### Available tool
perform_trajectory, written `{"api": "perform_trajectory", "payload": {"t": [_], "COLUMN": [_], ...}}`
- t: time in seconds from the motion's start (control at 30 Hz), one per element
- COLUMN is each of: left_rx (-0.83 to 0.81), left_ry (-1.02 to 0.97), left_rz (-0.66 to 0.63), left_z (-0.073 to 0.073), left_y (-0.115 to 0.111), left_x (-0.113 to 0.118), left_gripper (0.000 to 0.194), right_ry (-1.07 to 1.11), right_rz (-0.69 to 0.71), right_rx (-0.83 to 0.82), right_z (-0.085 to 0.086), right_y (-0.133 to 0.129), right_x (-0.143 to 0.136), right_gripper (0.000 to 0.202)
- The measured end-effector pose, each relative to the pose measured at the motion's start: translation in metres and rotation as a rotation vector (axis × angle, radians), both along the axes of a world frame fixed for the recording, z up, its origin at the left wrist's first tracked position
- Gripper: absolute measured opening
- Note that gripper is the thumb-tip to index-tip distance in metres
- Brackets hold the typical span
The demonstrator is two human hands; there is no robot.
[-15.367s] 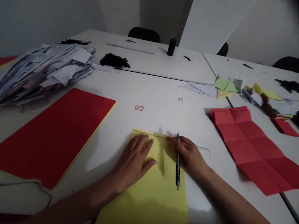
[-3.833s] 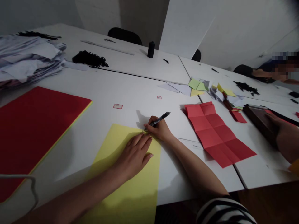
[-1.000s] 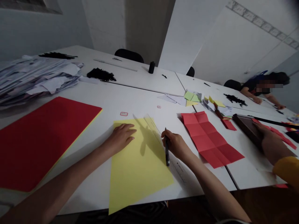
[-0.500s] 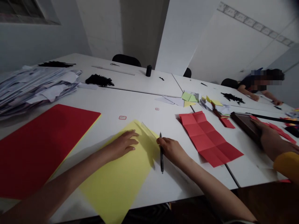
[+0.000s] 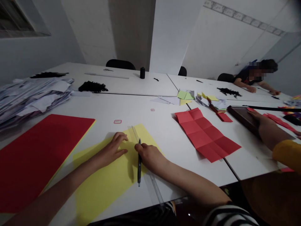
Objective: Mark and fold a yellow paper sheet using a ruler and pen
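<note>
A sheet of yellow paper (image 5: pixel 103 185) lies at an angle on the white table in front of me. My left hand (image 5: pixel 117 147) hovers at or rests on its upper part, fingers curved and apart, holding nothing. In my right hand (image 5: pixel 150 157) a dark pen (image 5: pixel 139 171) is gripped between thumb and fingers, pointing up and down the view. A clear ruler (image 5: pixel 154 185) passes under that same hand, slanting across the paper and out over the table toward the front edge. Whether the fingers also pinch the ruler, I cannot tell.
Red sheets (image 5: pixel 47 150) lie to the left, before a heap of white papers (image 5: pixel 35 97). Right of me is a creased red sheet (image 5: pixel 207 135). Another person's hand (image 5: pixel 268 128) rests by a dark tray-like block (image 5: pixel 244 121). A person (image 5: pixel 254 75) sits at the far right.
My right hand has moved left with the pen, and the ruler now slants across the paper. The yellow sheet has turned. My left hand has shifted slightly left.
</note>
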State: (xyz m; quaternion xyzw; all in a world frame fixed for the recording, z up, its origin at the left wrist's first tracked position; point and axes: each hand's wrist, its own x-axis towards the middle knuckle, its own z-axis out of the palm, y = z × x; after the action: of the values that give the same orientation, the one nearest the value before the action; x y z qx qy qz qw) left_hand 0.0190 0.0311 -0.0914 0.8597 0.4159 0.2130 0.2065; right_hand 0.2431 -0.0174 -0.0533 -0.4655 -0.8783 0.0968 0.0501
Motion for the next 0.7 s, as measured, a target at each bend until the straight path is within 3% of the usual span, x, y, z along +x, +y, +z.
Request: {"api": "perform_trajectory", "payload": {"t": [0.13, 0.2, 0.3, 0.43, 0.5, 0.57, 0.63, 0.7], "left_rx": [0.031, 0.04, 0.086, 0.133, 0.137, 0.141, 0.141, 0.145], "left_ry": [-0.014, -0.017, -0.034, -0.022, -0.008, 0.005, 0.011, 0.018], "left_rz": [0.055, 0.086, 0.096, 0.088, 0.096, 0.116, 0.141, 0.165], "left_z": [0.017, 0.027, 0.033, 0.016, 0.003, -0.008, -0.013, -0.014], "left_y": [0.003, 0.004, 0.009, 0.021, 0.023, 0.024, 0.022, 0.021], "left_x": [0.002, 0.007, 0.02, 0.037, 0.042, 0.045, 0.046, 0.048], "left_gripper": [0.031, 0.026, 0.021, 0.021, 0.021, 0.022, 0.024, 0.025], "right_ry": [0.14, 0.113, 0.075, 0.063, 0.085, 0.181, 0.597, 0.842], "right_rz": [-0.033, -0.182, -0.287, -0.338, -0.35, -0.31, -0.059, 0.252], "right_rx": [0.011, 0.066, 0.093, 0.097, 0.107, 0.103, -0.01, -0.214], "right_z": [0.001, 0.0, -0.008, -0.02, -0.014, 0.004, 0.031, 0.055], "right_y": [0.025, 0.043, 0.067, 0.076, 0.066, 0.046, 0.021, -0.004], "right_x": [0.019, 0.046, 0.088, 0.117, 0.114, 0.101, 0.082, 0.061], "right_gripper": [0.022, 0.021, 0.026, 0.043, 0.045, 0.04, 0.03, 0.027]}}
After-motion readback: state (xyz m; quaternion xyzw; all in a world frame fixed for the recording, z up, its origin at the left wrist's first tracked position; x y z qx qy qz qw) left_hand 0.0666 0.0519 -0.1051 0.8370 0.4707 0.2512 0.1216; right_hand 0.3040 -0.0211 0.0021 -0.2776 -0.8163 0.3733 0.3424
